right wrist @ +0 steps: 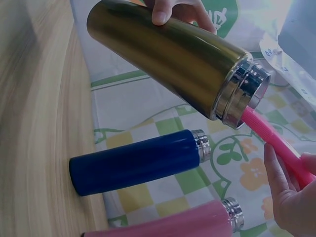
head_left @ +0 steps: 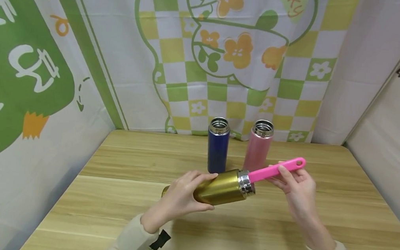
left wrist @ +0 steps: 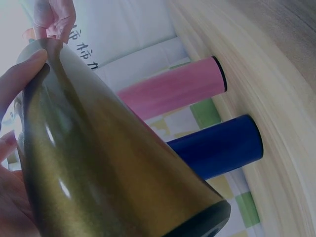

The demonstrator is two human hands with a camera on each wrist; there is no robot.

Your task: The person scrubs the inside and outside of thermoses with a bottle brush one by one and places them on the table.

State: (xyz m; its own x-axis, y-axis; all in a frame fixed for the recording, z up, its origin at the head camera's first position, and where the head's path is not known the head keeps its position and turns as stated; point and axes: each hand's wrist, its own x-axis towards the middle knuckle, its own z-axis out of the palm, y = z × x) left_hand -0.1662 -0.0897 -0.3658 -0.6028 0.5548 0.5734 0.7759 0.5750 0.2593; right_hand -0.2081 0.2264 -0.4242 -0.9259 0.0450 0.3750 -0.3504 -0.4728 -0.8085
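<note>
My left hand point(head_left: 184, 195) grips the body of a gold thermos bottle point(head_left: 221, 188), which is tilted with its lidless steel mouth toward the right. In the right wrist view the bottle point(right wrist: 173, 59) is off the table. A bright pink handle point(head_left: 271, 171) with a hanging hole at its end sticks out of the mouth, its inner end hidden inside the bottle. My right hand point(head_left: 298, 189) pinches this handle between thumb and fingers. Behind the gold bottle stand a blue thermos bottle point(head_left: 217, 150) and a pink thermos bottle point(head_left: 257, 150), both upright and without lids.
The wooden table point(head_left: 107, 208) reaches back to a printed cloth point(head_left: 233, 72) with green and yellow checks. More printed cloth hangs at the left and right sides. The blue and pink bottles stand side by side near the table's back.
</note>
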